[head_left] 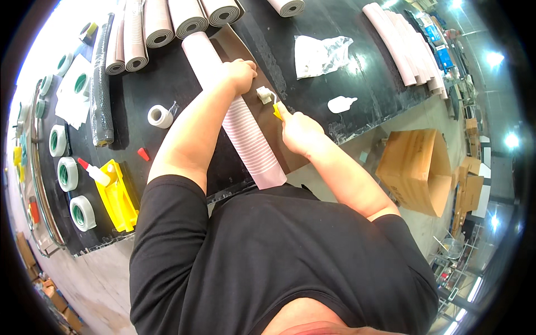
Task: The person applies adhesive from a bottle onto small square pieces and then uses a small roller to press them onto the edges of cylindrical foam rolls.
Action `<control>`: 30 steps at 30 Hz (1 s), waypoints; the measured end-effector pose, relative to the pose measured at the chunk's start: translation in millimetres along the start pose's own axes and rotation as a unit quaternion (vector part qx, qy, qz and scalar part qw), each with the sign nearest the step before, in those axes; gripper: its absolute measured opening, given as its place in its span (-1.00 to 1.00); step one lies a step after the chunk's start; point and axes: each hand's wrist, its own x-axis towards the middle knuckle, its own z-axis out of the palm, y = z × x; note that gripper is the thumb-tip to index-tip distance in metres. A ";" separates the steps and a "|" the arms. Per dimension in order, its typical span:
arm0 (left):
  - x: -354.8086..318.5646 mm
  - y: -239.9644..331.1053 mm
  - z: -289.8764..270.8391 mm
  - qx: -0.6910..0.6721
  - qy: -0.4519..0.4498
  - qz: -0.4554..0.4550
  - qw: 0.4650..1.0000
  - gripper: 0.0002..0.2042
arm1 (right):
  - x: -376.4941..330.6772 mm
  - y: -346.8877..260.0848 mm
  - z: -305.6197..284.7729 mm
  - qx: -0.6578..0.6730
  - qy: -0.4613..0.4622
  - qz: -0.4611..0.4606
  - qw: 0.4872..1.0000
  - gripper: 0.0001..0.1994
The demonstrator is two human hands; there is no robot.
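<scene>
A long pink mat strip with ribbed lines (254,145) lies slantwise on the black table, beside a flat brown sheet (268,120). My left hand (240,76) is over the strip's far part, its fingers curled at the brown sheet; whatever is in them is hidden. In my right hand (301,133) is a small paint roller (264,95), held by its yellow handle. The white roller head is over the brown sheet, close to its right edge. My index finger stretches along the handle.
Rolled mats (158,30) line the far side. A white squeeze bottle (341,104) and a plastic bag (321,56) lie to the right. On the left are a yellow tray (116,195), tape rolls (67,174) and a white roll (160,116). A cardboard box (414,172) stands beyond the table's right edge.
</scene>
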 end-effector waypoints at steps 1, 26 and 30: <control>-0.4 1.4 -2.7 0.009 0.002 0.003 1.000 -0.59 | 3.5 -2.3 -1.8 0.000 -0.005 0.002 1.000 -0.47; 7.1 0.3 6.8 0.043 0.020 0.039 0.998 -0.61 | -11.8 16.4 24.3 -0.012 0.015 -0.016 1.000 -0.46; 12.2 -8.6 13.2 -0.009 0.011 0.001 1.000 -0.59 | -16.9 3.3 12.8 -0.012 -0.013 0.007 1.000 -0.45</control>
